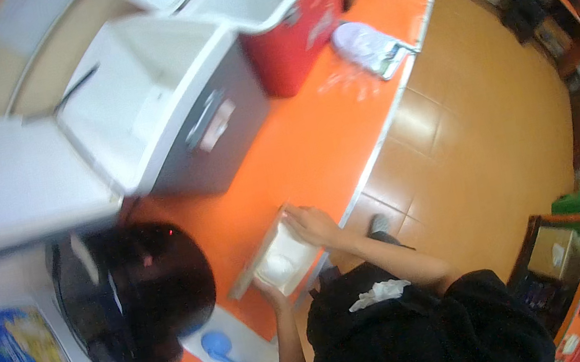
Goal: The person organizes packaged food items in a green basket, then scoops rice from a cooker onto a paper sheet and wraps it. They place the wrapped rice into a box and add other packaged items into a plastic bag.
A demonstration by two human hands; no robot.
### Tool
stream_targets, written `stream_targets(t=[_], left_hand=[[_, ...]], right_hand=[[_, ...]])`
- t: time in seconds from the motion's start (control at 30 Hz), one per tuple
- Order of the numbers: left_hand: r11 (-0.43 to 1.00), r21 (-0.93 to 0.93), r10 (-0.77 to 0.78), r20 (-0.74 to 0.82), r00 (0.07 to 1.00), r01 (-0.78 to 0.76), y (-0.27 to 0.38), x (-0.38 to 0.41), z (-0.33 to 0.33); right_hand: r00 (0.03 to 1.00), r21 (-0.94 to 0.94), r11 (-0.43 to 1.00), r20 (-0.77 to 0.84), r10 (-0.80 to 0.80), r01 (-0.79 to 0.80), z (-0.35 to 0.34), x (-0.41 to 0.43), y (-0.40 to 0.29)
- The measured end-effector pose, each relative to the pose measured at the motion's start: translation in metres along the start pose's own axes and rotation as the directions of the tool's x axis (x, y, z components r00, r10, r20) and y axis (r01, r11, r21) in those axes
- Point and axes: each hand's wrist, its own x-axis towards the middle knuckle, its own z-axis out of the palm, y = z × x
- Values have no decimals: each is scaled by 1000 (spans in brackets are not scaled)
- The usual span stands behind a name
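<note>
Both hands grip a shallow open box (253, 262) with brownish cardboard edges, tilted over the front part of an orange counter (297, 156). White lining or paper shows inside it, and a whitish rounded item (277, 267) rests near its lower end; blur hides what that item is. My left hand (272, 293) holds the box at the near lower corner. At the far end, my right hand (309, 228) clasps the side, fingers over the rim. A crumpled white tissue or cloth (380, 293) lies against my black clothing.
Left of the box stands a glossy black rounded appliance (150, 281). A blue ladle (227, 353) lies on a white tray (259, 355). Behind are an open grey cooler (212, 136) and a red cooler (283, 57). A pale purple packet (368, 48) sits by the counter's edge.
</note>
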Motion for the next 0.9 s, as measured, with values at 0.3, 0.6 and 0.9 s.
stream_targets(t=[0.3, 0.6, 0.9], left_hand=[[961, -170, -150, 345, 927, 219, 2, -30, 340], [945, -56, -242, 547, 801, 323, -76, -33, 650], [930, 272, -368, 682, 632, 248, -223, 24, 957]], right_hand=[[959, 323, 946, -278, 54, 41, -311, -12, 96], [901, 408, 913, -396, 179, -1, -591, -15, 237], [631, 378, 902, -652, 419, -209, -835, 21, 430]])
